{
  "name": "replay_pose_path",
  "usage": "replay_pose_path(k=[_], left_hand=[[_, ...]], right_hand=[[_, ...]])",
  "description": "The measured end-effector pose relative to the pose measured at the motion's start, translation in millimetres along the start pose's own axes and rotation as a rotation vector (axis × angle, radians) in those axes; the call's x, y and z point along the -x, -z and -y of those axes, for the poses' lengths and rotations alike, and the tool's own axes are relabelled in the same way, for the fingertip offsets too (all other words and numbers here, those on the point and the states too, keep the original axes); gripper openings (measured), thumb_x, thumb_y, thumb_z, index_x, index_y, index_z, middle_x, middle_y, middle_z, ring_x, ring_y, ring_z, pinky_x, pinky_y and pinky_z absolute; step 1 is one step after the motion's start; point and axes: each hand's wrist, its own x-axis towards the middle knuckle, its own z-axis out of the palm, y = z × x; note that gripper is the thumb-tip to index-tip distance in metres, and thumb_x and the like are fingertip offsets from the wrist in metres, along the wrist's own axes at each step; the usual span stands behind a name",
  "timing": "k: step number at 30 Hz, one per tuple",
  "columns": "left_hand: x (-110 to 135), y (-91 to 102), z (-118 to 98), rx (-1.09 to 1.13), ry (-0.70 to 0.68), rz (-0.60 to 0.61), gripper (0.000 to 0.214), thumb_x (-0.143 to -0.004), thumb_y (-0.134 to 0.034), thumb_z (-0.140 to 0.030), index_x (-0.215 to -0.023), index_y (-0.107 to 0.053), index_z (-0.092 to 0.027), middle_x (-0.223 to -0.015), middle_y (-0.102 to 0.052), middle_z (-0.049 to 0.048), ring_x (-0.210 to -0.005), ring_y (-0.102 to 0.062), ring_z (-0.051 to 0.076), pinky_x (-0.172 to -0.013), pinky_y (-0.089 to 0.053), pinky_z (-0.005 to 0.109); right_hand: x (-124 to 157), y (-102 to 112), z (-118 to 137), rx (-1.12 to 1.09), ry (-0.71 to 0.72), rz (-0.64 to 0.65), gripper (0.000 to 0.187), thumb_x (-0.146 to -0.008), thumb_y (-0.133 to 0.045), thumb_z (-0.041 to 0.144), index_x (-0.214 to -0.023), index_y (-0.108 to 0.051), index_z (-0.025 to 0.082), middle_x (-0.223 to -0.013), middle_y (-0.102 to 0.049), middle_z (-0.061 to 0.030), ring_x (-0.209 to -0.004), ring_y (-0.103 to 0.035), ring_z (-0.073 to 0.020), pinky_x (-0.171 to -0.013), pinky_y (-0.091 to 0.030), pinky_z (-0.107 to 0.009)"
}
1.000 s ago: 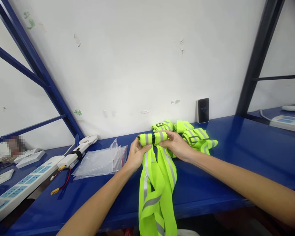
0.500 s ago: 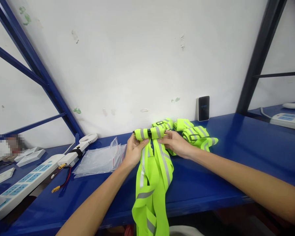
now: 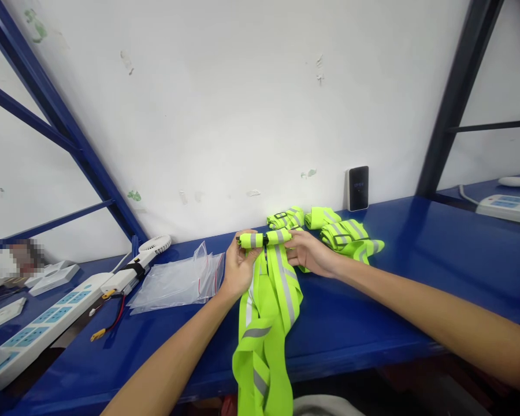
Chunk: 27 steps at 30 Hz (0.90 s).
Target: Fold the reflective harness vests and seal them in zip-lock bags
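My left hand [image 3: 240, 266] and my right hand [image 3: 309, 254] both pinch a rolled section of a fluorescent yellow-green reflective safety vest [image 3: 266, 306]. The roll [image 3: 264, 238] lies crosswise, with a black clip or buckle showing at its middle. The rest of the vest hangs down over the shelf's front edge, its grey reflective stripes visible. Just beyond my right hand lie several folded or rolled vests of the same fabric [image 3: 340, 234], some with black buckles.
The blue steel shelf [image 3: 372, 306] carries clear zip bags [image 3: 177, 283] left of my hands. Further left are a white fan [image 3: 155, 244], red-and-black wires and a power strip [image 3: 39, 323]. A black device [image 3: 357, 186] leans on the white wall.
The roll between my hands now looks slimmer and straighter, and my hands sit closer to the wall. The hanging part of the vest has shifted left and the view has tilted slightly.
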Motion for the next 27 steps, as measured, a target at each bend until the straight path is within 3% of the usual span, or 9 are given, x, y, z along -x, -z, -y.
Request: replay_pose_path(k=[3,5,9,14,16,19,22,25,27], left_hand=[[-0.3,3.0,-3.4,-0.048,-0.012,0.023,0.022,-0.077,-0.069,-0.018,-0.099,-0.065,-0.021,-0.095,-0.064,0.0019,-0.087,-0.058,0.017,-0.08,-0.045,0.027],[0.3,3.7,-6.1,-0.078,0.001,0.042,0.022,-0.076,-0.067,-0.014,-0.098,-0.067,-0.021,-0.098,-0.066,0.0034,-0.089,-0.059,0.019,-0.081,-0.045,0.028],[2.7,3.4,-9.1,-0.098,-0.02,0.032,0.027,-0.07,-0.06,-0.006,-0.091,-0.07,-0.021,-0.104,-0.067,0.0054,-0.102,-0.06,0.023,-0.092,-0.043,0.033],[7.5,6.2,-13.3,-0.126,-0.017,0.107,0.043,-0.071,-0.053,-0.003,-0.106,-0.068,-0.022,-0.117,-0.063,0.0057,-0.114,-0.055,0.025,-0.105,-0.037,0.038],[10.0,7.3,-15.3,-0.066,0.036,0.164,0.057,-0.071,-0.056,-0.004,-0.124,-0.06,-0.025,-0.127,-0.059,0.0047,-0.12,-0.052,0.025,-0.107,-0.035,0.038],[12.3,6.1,-16.3,0.137,0.196,0.254,0.082,-0.074,-0.066,-0.014,-0.146,-0.034,-0.034,-0.137,-0.053,0.0028,-0.123,-0.053,0.026,-0.105,-0.039,0.038],[10.5,2.0,-14.1,0.299,0.341,0.2,0.088,-0.08,-0.069,-0.028,-0.151,-0.018,-0.04,-0.136,-0.055,0.0029,-0.118,-0.059,0.024,-0.101,-0.045,0.039],[5.9,-1.4,-11.4,0.322,0.422,0.114,0.072,-0.08,-0.072,-0.033,-0.143,-0.037,-0.03,-0.123,-0.064,0.0066,-0.108,-0.064,0.025,-0.094,-0.05,0.039],[3.9,-2.8,-10.3,0.325,0.44,0.119,0.056,-0.078,-0.074,-0.034,-0.129,-0.052,-0.022,-0.116,-0.067,0.0091,-0.104,-0.066,0.027,-0.091,-0.052,0.039]], right_hand=[[4.2,-4.9,4.2,-0.095,-0.059,0.076,0.023,-0.081,-0.065,0.032,-0.101,-0.06,0.022,-0.092,-0.07,-0.0033,-0.069,-0.068,-0.0174,-0.064,-0.055,-0.029],[4.6,-8.0,4.1,-0.094,-0.061,0.017,0.027,-0.084,-0.065,0.037,-0.107,-0.06,0.024,-0.094,-0.07,-0.003,-0.065,-0.067,-0.0156,-0.06,-0.054,-0.028],[1.7,-11.2,0.2,-0.137,-0.07,-0.125,0.043,-0.074,-0.075,0.017,-0.114,-0.061,0.022,-0.093,-0.072,-0.0021,-0.071,-0.067,-0.0139,-0.066,-0.055,-0.025],[-1.2,-7.7,2.1,-0.123,-0.102,-0.01,0.022,-0.071,-0.074,0.009,-0.092,-0.068,0.012,-0.087,-0.074,-0.0068,-0.079,-0.069,-0.0168,-0.081,-0.055,-0.027],[-1.5,-6.0,5.0,-0.089,-0.072,-0.018,0.02,-0.072,-0.073,0.009,-0.09,-0.068,0.013,-0.089,-0.075,-0.0076,-0.082,-0.07,-0.0183,-0.083,-0.056,-0.029],[-1.5,-5.9,7.2,-0.098,0.009,-0.075,0.03,-0.07,-0.074,0.007,-0.098,-0.065,0.016,-0.098,-0.075,-0.0071,-0.09,-0.071,-0.0208,-0.089,-0.056,-0.035],[-2.0,-7.2,5.0,-0.108,0.054,-0.119,0.042,-0.067,-0.076,0.006,-0.105,-0.062,0.018,-0.101,-0.075,-0.0062,-0.094,-0.07,-0.0218,-0.093,-0.054,-0.039],[-2.6,-7.4,2.1,-0.073,0.073,-0.105,0.037,-0.067,-0.079,0.008,-0.1,-0.065,0.018,-0.099,-0.075,-0.0071,-0.093,-0.071,-0.0232,-0.094,-0.053,-0.04],[-2.3,-8.1,1.9,-0.053,0.076,-0.109,0.029,-0.068,-0.078,0.01,-0.094,-0.067,0.018,-0.099,-0.075,-0.0072,-0.093,-0.071,-0.0234,-0.094,-0.053,-0.04]])
